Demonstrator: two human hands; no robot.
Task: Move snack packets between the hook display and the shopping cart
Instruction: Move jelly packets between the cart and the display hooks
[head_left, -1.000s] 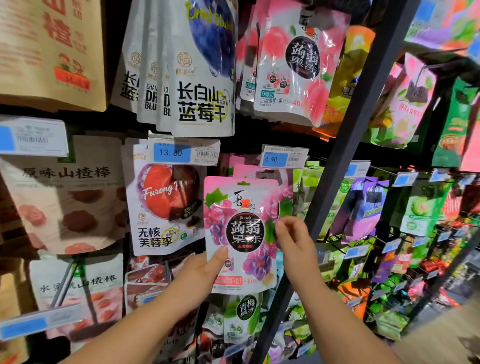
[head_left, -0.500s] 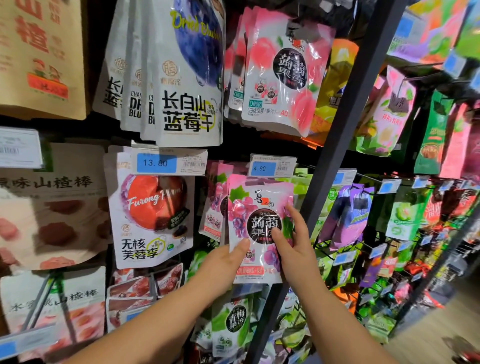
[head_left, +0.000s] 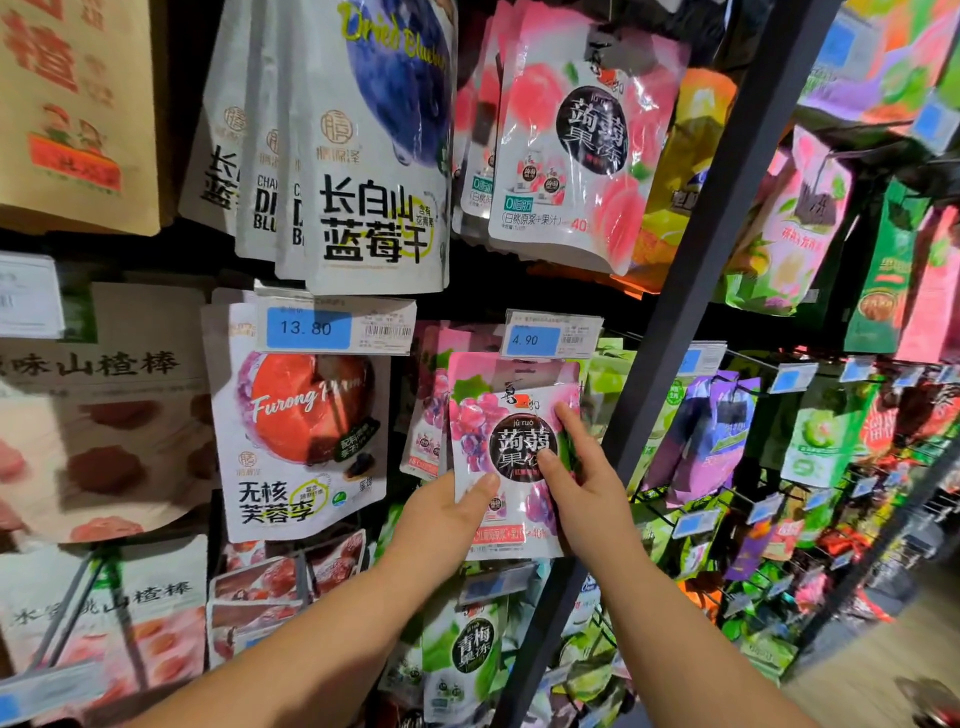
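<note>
The pink glossy grape-jelly packet (head_left: 483, 421) sits higher and deeper than a second ago, top tucked under the blue-and-white 4.90 price tag (head_left: 553, 338) just above our fingers (head_left: 571, 426). We judge it's going back on the hook. Left hand (head_left: 441, 519) pinches the lower-left edge, right hand (head_left: 587, 493) pinches the right edge. Matching pink packets (head_left: 428, 410) hang just left of the fingers. Dark metal upright post (head_left: 691, 332) crowds the right. The tag hides the hook.
</note>
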